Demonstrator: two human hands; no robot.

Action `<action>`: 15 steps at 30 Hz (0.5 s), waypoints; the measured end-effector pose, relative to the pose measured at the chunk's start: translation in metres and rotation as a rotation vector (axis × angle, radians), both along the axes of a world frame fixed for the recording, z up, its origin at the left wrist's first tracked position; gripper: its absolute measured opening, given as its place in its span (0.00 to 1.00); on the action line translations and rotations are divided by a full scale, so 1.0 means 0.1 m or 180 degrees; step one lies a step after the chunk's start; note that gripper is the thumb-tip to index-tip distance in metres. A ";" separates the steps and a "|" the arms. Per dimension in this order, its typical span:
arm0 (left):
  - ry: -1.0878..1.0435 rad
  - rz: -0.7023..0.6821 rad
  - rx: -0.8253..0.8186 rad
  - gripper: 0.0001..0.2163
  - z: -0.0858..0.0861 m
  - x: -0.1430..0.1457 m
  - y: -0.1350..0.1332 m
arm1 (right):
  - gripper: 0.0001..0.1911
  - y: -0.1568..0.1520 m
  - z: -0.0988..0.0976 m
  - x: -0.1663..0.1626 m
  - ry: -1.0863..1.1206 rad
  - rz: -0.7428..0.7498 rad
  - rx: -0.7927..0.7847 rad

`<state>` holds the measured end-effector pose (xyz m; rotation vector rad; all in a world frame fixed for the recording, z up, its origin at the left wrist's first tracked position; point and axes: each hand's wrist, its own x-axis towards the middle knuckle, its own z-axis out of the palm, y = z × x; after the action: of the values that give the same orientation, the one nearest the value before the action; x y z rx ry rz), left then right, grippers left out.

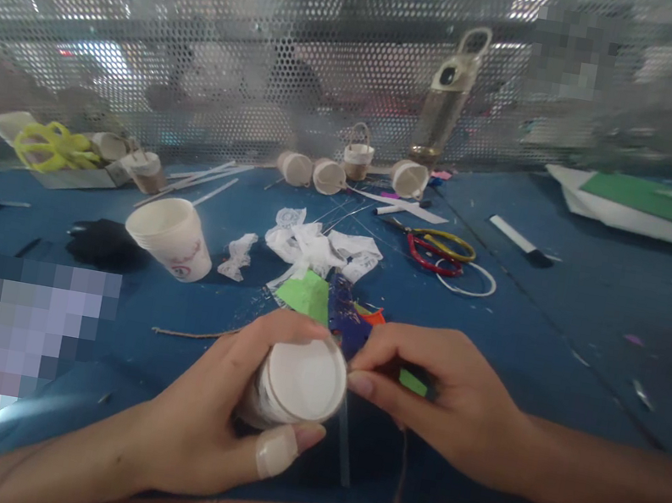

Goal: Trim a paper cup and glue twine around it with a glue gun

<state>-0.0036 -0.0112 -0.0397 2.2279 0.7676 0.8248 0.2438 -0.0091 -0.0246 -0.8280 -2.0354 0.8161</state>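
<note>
Currently, findings at the near edge of the blue table (587,328) are as follows.

Left hand: the left hand (205,418) is wrapped around a small white paper cup (298,382), held on its side with the flat base turned toward the camera; a plaster sits on the thumb tip.
Right hand: the right hand (446,399) is closed in a narrow pinch at the cup's right rim, thumb and forefinger pressed together; a thin strand appears to hang from it, too fine to confirm.
Cup in hand: near centre, lifted just above the table, between both hands.
Work done: four finished-looking small cups (349,172) lie in a row at the far centre, one upright with a handle loop. I judge these as completed pieces.
Work left: the held cup shows no handle from this side, so I judge it mid-way; a larger printed paper cup (174,237) lies tipped at the left, apparently untouched.
Materials: green paper (306,294) and white lace scraps (317,248) lie just beyond the hands; a length of twine (193,334) lies to the near left.
Tools: red-and-yellow scissors (440,247) right of centre; yellow scissors (51,144) far left; a white marker (521,241) further right.
Background: a water bottle (448,99) stands against the perforated screen.
</note>
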 end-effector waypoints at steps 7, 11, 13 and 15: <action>0.0051 -0.0173 0.0033 0.29 0.04 -0.01 0.02 | 0.08 0.01 0.00 0.00 0.0037 0.0079 -0.0086; 0.0081 -0.0180 0.0053 0.29 0.04 -0.02 0.04 | 0.07 0.01 0.00 0.01 -0.0030 0.0061 0.0021; 0.0104 -0.0174 0.0053 0.29 0.04 -0.01 0.04 | 0.07 0.00 -0.01 0.01 -0.0071 0.0067 0.0087; 0.0091 -0.0182 0.0068 0.30 0.04 -0.01 0.04 | 0.07 0.00 -0.02 0.02 -0.0091 0.0106 0.0180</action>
<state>-0.0049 -0.0069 -0.0360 2.2741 0.7081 0.7785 0.2454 -0.0091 -0.0269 -0.7803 -2.0926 0.7654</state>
